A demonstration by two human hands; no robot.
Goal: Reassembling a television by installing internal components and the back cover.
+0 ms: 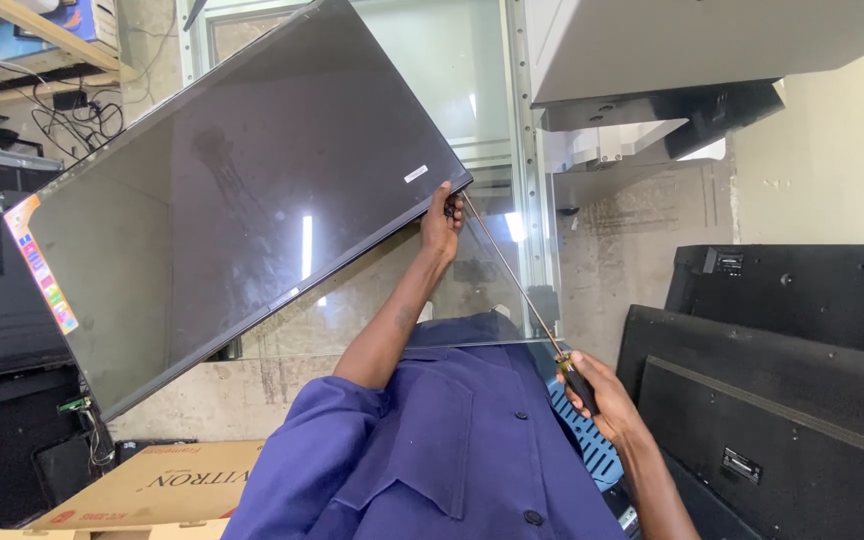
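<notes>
Head camera, and the picture looks flipped: the person's blue shirt [432, 440] fills the bottom middle, with both arms reaching away from it. A big flat television [242, 210] hangs tilted across the left half, its dark glass facing us, one corner up at twelve o'clock and another down at eight o'clock. A strip of coloured stickers [42, 265] runs along its edge at nine o'clock.

The left hand [440, 222] is up at the television's corner just right of centre, fingers curled tight around that edge, holding it. From that same corner a long screwdriver [522, 290] slants down toward five o'clock. The right hand [602, 395] is wrapped shut around its black and yellow handle, low and right of centre; the tip sits right by the left hand's fingers at the television's corner, though whether it touches the frame I cannot tell.

Under the right hand, a blue slotted panel [592, 445] peeks out. At three to five o'clock, black television back covers [782, 370] lean stacked against the wall. At seven o'clock lies a cardboard box [152, 485].
</notes>
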